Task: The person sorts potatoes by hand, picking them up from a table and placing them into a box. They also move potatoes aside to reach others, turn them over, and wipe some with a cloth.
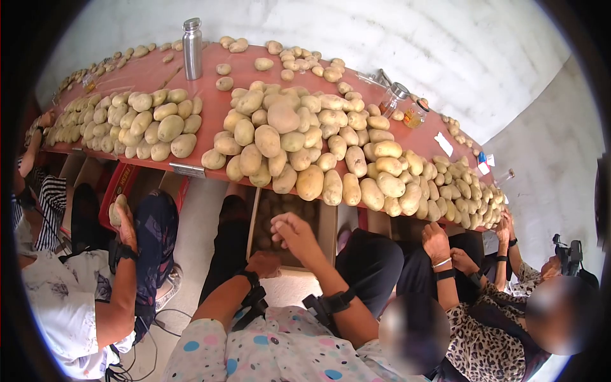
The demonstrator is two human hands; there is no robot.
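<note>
A wooden box (328, 237) with potatoes inside stands between the knees, under the table's front edge. At its near left corner my left hand (263, 264) is closed on the rim. Above the box hangs my right hand (294, 234), its fingers loosely bent and apart, with nothing visible in them. Just beyond my hands, a large heap of potatoes (267, 141) reaches the edge of the red table (213, 105).
A metal bottle (192, 49) and glass jars (417, 113) stand on the table. More potatoes (137, 121) lie at the left. Co-workers sit on both sides; the left one's hand (127, 228) holds a potato (116, 211). A red crate (121, 188) is under the table.
</note>
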